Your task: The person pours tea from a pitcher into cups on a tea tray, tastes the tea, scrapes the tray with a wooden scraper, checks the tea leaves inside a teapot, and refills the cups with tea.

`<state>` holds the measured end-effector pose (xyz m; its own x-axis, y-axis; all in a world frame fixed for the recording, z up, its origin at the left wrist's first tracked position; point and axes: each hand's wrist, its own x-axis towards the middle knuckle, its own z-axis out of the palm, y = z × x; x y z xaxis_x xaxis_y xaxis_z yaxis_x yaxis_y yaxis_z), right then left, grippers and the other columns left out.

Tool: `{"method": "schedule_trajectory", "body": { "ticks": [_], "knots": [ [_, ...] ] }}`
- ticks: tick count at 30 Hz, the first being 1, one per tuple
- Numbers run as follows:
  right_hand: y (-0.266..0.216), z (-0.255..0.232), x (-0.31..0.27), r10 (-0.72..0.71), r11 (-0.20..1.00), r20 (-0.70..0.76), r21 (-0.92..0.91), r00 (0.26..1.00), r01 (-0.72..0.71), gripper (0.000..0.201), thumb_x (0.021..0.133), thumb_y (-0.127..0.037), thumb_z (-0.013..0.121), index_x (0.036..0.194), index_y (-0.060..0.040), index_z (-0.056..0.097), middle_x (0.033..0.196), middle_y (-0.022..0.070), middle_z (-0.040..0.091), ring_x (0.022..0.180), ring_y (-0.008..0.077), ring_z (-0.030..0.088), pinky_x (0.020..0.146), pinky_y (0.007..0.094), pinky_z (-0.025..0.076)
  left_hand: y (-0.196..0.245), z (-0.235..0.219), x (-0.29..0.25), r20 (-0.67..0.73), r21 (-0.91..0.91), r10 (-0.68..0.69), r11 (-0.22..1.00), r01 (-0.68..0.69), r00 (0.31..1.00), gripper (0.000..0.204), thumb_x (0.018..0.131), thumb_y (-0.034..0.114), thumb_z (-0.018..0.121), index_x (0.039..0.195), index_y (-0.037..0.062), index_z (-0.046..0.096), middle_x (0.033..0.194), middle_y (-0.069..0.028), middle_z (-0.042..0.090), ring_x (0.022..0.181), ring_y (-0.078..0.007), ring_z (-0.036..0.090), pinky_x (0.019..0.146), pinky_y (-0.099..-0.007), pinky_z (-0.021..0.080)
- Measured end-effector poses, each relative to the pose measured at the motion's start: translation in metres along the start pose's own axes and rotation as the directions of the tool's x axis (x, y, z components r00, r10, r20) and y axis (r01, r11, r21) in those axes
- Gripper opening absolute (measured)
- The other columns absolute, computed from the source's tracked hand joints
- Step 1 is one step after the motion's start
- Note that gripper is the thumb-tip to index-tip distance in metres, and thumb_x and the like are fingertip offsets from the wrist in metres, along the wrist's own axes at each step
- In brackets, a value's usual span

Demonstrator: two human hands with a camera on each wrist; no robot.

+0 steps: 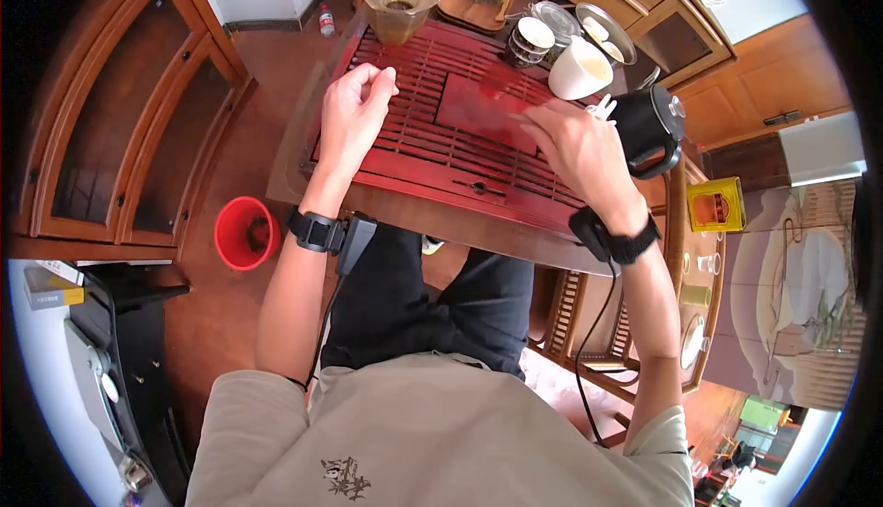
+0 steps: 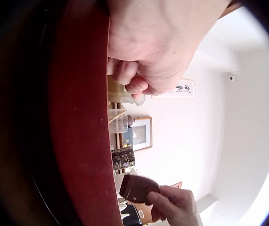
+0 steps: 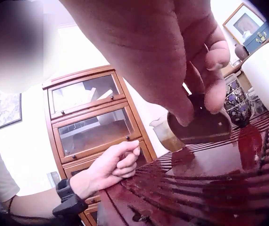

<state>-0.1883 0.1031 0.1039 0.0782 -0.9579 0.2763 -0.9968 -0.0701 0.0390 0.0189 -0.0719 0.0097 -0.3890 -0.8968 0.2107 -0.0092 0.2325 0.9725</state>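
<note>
My right hand (image 1: 581,146) pinches a flat, dark brown scraper (image 2: 139,189) between thumb and fingers. In the right wrist view the scraper's (image 3: 203,127) wide edge is low over the red slatted tea tray (image 1: 395,165), at the smooth panel, which looks wet and shiny. In the head view the scraper is blurred. The left hand (image 1: 354,111) rests at the tray's left side with its fingers loosely curled and nothing in them. Nearest to the right hand are a white pitcher (image 1: 578,73) and a black kettle (image 1: 644,125).
A glass bowl (image 1: 395,24) stands at the tray's far left corner. Stacked patterned cups (image 1: 526,45) and a lidded glass dish (image 1: 556,19) are at the back right. A red bin (image 1: 230,236) stands on the floor at left; a yellow tin (image 1: 733,201) is at right.
</note>
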Motion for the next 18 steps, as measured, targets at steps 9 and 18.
{"method": "schedule_trajectory", "body": {
  "ticks": [9,18],
  "knots": [
    [0.008,0.050,0.043,-0.054,0.998,-0.115,-0.025,0.992,0.051,0.014,0.089,-0.021,0.062,0.092,-0.0093,0.067,0.081,0.0110,0.063,0.066,0.0305,0.066,0.056,0.0410,0.054,-0.002,0.001,-0.002,-0.006,-0.001,0.001,1.000,-0.001,1.000,0.030,0.095,0.021,0.061,0.074,-0.0008,0.060,0.054,0.0010,0.050,0.054,-0.0035,0.040,0.050,-0.0268,0.034],
    [-0.016,0.028,0.005,-0.041,0.994,0.014,-0.099,0.999,0.042,0.014,0.087,-0.023,0.064,0.088,-0.0089,0.063,0.079,0.0092,0.059,0.061,0.0267,0.065,0.053,0.0372,0.053,0.002,0.000,-0.001,0.012,-0.007,0.003,1.000,-0.003,1.000,0.030,0.095,0.021,0.061,0.074,-0.0009,0.060,0.055,0.0016,0.051,0.054,-0.0028,0.041,0.050,-0.0258,0.033]
  ]
}}
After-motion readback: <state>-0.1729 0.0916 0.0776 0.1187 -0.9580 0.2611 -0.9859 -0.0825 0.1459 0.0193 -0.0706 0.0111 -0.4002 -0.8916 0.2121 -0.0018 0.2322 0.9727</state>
